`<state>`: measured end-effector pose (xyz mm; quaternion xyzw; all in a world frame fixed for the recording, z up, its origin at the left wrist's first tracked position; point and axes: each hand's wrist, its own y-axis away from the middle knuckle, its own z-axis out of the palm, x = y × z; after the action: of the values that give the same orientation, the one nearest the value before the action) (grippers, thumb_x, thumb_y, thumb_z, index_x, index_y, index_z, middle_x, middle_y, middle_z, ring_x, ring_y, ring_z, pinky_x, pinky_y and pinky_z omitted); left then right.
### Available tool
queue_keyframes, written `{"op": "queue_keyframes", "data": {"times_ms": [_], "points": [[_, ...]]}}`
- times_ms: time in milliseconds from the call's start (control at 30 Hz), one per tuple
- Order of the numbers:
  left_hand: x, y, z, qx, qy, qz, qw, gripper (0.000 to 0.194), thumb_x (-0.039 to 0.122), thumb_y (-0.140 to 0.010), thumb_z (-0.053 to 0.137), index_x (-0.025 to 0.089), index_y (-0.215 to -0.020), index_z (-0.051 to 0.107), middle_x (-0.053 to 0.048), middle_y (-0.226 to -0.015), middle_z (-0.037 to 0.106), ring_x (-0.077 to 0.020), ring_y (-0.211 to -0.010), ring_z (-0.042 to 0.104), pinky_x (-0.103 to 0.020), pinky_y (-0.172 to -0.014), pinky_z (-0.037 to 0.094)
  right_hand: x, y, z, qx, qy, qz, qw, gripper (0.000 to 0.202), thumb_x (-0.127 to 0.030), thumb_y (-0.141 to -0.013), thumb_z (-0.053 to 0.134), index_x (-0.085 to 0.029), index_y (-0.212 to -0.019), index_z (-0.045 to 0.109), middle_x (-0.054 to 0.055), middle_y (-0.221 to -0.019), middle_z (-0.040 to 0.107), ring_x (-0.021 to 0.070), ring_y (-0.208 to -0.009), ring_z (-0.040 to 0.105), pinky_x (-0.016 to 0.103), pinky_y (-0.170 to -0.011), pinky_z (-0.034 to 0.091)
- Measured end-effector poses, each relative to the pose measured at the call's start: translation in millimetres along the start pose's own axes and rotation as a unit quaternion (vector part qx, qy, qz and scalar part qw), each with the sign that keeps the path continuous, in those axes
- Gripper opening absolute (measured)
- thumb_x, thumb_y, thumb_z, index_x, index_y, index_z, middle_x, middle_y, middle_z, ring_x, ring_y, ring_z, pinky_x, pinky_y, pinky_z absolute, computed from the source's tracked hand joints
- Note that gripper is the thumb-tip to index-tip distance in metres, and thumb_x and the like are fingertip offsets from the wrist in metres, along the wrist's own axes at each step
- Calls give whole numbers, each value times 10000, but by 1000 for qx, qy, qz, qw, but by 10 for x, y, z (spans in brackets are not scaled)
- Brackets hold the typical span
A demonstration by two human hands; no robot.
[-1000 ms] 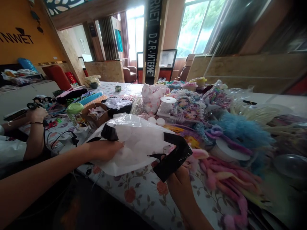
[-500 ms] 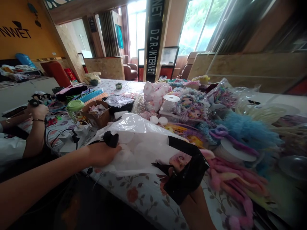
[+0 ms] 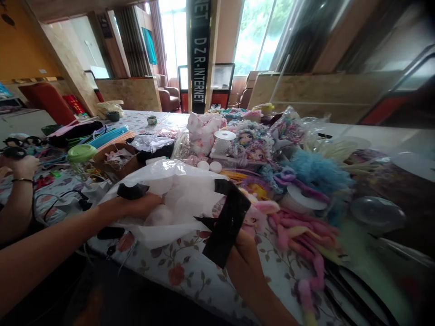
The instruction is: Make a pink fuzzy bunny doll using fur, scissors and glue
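My left hand (image 3: pixel 137 206) rests on a white plastic bag (image 3: pixel 176 194) at the near edge of the floral tablecloth (image 3: pixel 190 267), with a small black piece (image 3: pixel 131 191) at its fingers. A strip of black felt (image 3: pixel 226 222) stands up from my right hand (image 3: pixel 243 260), which is closed around its lower end. Round white shapes show through the bag under my left hand.
Pink and blue fluffy craft stems (image 3: pixel 306 231), doll-print packets (image 3: pixel 251 145), a white ribbon spool (image 3: pixel 222 140), a cardboard box (image 3: pixel 117 158) and a green-lidded cup (image 3: pixel 81 154) crowd the table. Another person's hand (image 3: pixel 22 165) works at the far left.
The view swung right. My right hand turned the black felt from a crumpled bunch into an upright strip. My left hand stayed on the white bag.
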<state>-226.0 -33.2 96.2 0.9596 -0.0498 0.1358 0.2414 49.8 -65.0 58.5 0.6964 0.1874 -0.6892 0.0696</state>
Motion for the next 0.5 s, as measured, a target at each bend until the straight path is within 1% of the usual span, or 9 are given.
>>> {"op": "queue_keyframes", "data": {"times_ms": [67,133,233,300,400,500], "points": [[-5,-31,-3,-29,-1,7,1000,331,107,-773,469,170,-995,706,-43,-1091,712,-192,-973,628,-219,-843,414,-35,-10,22,-18,-10,6,1000,307,-370,-917,482,-162,-828,689,38,-707,649,132,-599,554,226,-507,453],[18,-40,-17,-39,-4,-4,999,368,92,-773,430,158,-1009,705,-60,-1103,708,-204,-977,628,-229,-818,420,-58,-20,33,-25,-24,4,999,283,-338,-922,471,-165,-841,680,29,-714,635,123,-608,540,215,-508,444],[85,-35,-42,-47,-6,-19,999,355,112,-770,429,160,-981,710,-51,-1083,714,-199,-945,629,-222,-782,419,-80,-26,30,-29,-39,-5,999,251,-310,-915,486,-169,-829,674,13,-685,614,118,-608,533,203,-506,435],[124,-39,-49,-43,-9,-29,999,321,133,-755,452,156,-950,707,-42,-1011,725,-188,-881,623,-218,-737,412,-97,-24,23,-29,-42,-2,999,226,-303,-909,502,-174,-861,681,10,-704,621,117,-616,540,202,-516,440],[134,-77,-39,-24,-21,-52,998,238,217,-744,504,124,-865,686,-55,-863,707,-191,-766,583,-237,-648,383,-132,-18,21,-28,-44,-2,999,252,-317,-920,483,-183,-913,697,10,-735,638,116,-613,541,209,-531,448],[90,-130,-25,-17,-27,-62,998,235,345,-734,570,127,-773,648,-35,-731,650,-180,-698,530,-245,-606,353,-147,-17,27,-29,-39,-9,999,296,-353,-924,471,-182,-917,712,15,-736,642,125,-628,547,215,-540,447]]}}
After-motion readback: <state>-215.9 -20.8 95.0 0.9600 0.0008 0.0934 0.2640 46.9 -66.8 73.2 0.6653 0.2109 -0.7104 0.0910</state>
